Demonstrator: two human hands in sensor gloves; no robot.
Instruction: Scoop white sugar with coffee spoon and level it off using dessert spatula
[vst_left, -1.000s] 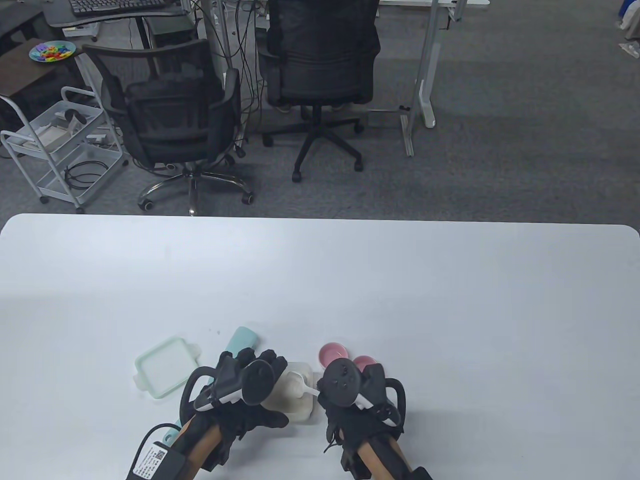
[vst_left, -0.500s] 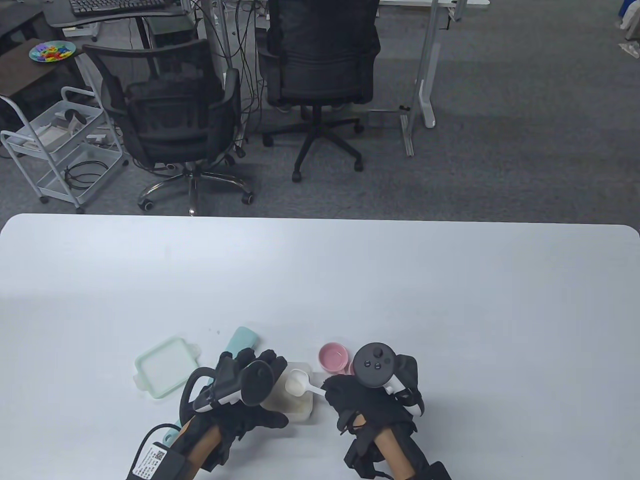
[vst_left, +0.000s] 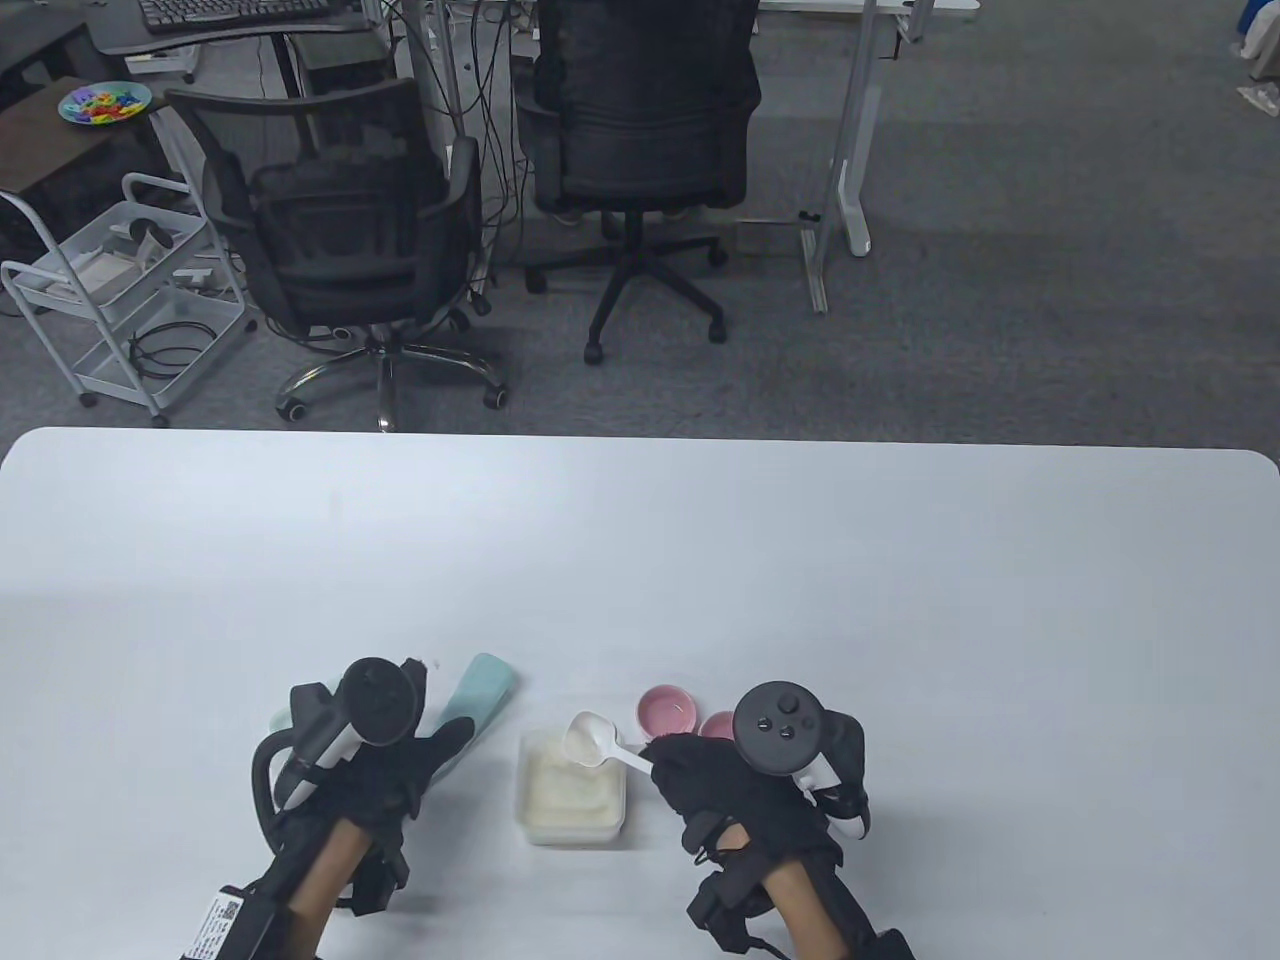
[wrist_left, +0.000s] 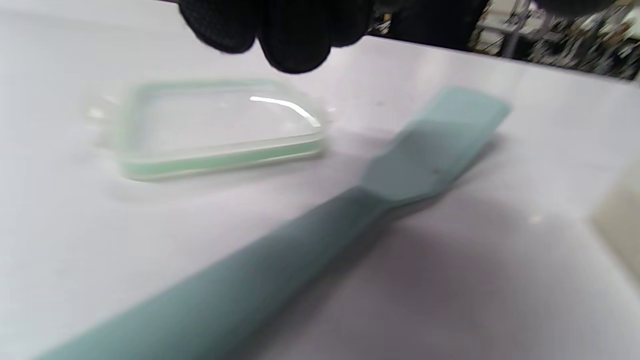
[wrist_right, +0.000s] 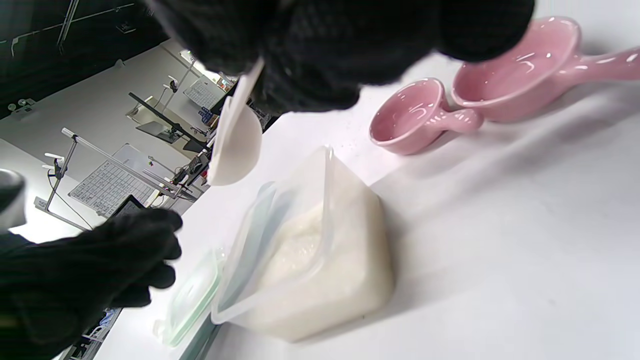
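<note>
Left hand (vst_left: 385, 775) hovers over the teal dessert spatula (wrist_left: 320, 235) lying on the counter (vst_left: 900, 600) by the lid (wrist_left: 210, 130), can't tell if its fingers touch it, then the sugar tub (vst_left: 572, 800), and the right hand (vst_left: 740, 790) pinches the white coffee spoon (vst_left: 592, 742) above it.

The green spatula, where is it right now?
In the table view the dessert spatula lies on the table at lower left, between the lid and the sugar container, under the left hand.
</note>
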